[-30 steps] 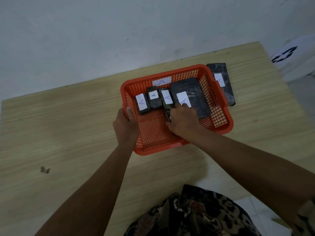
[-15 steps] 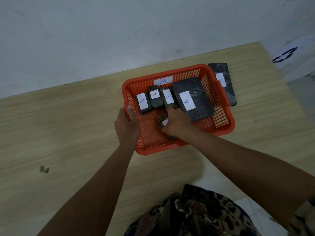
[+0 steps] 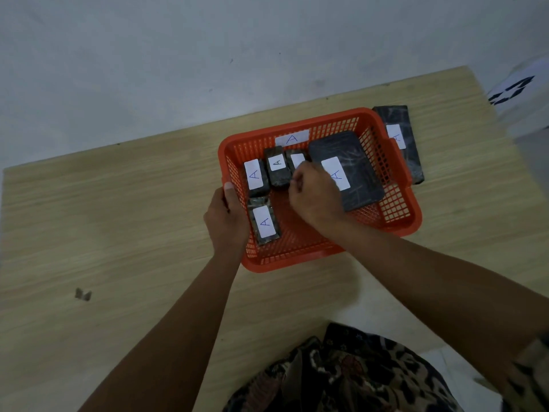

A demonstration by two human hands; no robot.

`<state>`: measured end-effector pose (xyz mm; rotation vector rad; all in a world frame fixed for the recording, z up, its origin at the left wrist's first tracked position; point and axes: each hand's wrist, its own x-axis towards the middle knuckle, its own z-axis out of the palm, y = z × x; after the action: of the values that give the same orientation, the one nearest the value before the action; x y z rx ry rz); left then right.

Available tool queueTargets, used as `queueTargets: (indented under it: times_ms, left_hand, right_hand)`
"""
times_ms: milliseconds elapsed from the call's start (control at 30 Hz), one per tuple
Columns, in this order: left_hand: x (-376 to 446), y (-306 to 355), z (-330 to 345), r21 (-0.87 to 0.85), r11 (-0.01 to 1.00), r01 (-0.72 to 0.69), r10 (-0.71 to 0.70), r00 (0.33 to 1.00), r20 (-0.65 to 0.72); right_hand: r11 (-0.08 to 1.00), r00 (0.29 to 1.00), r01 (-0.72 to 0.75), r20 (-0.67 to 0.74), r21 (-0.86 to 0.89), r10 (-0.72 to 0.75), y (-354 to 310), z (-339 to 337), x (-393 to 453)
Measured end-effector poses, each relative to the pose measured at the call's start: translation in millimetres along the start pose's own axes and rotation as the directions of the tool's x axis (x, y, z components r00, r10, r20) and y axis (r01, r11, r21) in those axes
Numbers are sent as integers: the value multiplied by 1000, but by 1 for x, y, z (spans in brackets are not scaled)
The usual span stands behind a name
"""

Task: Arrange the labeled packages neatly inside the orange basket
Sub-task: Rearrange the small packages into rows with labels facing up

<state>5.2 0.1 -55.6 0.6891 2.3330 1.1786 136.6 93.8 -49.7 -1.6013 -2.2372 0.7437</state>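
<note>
Basket (image 3: 398, 162) floor free near front-right; packages (image 3: 278, 171) crowd back row

A single head-worn wide-angle camera looks forward and steeply down from close above the person's forearms. The orange basket (image 3: 398, 162) sits mid-frame on the wooden table (image 3: 118, 218); the wall fills the top beyond the fingers.

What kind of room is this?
Probably a plain indoor workroom, though it is hard to say: a bare grey-white wall, a light wooden table, and an orange plastic mesh basket of labeled dark packages.
</note>
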Motion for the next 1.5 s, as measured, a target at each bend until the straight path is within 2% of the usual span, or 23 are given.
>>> queueTargets:
  times_ms: [33, 200, 300, 467, 667, 800, 900, 1000, 1100, 1200, 1400, 1433, 1500]
  left_hand:
    - [0, 1, 0, 8, 1000, -3, 3, 1000, -1]
    - [1, 0, -2, 24, 1000, -5, 6, 1000, -11]
    - [0, 1, -1, 21, 1000, -8, 8, 1000, -5]
    - [1, 0, -1, 11, 1000, -10, 10, 1000, 1]
    - [1, -1, -2, 35, 999, -20, 20, 1000, 10]
    - [1, 0, -2, 29, 999, -16, 16, 1000, 11]
    - [0, 2, -2, 36, 999, -17, 16, 1000, 7]
    - [1, 0, -1, 24, 999, -21, 21, 1000, -5]
    - [0, 1, -2, 41, 999, -25, 25, 1000, -3]
    - [-2, 5, -3, 59, 998, -16, 16, 1000, 2]
    - [-1, 2, -3, 43, 999, -9, 9, 1000, -2]
    - [-1, 2, -2, 38, 999, -10, 10, 1000, -3]
    - [-1, 2, -2, 36, 999, -6, 6, 1000, 1]
  right_hand:
    - [998, 1000, 18, 0, -68, -18, 7, -3, 6]
    - [949, 974, 141, 209, -283, -82, 12, 5, 16]
    - [939, 974, 113, 221, -326, -41, 7, 6, 9]
    - [960, 985, 40, 173, -277, 9, 10, -2, -4]
    - [983, 971, -181, 156, -23, 182, -4, 6, 15]
    - [983, 968, -180, 168, -45, 185, -7, 6, 16]
    - [974, 948, -197, 233, -110, 218, -10, -6, 9]
    - [956, 888, -233, 363, -179, 284, -10, -16, -6]
    - [958, 831, -238, 477, -161, 287, -8, -11, -21]
    - [967, 835, -224, 489, -120, 254, -10, -8, -23]
    - [958, 788, -253, 547, -133, 284, -18, -6, -24]
    - [953, 787, -289, 544, -95, 293, -21, -7, -22]
    - [929, 838, -367, 452, 49, 307, -25, -10, -14]
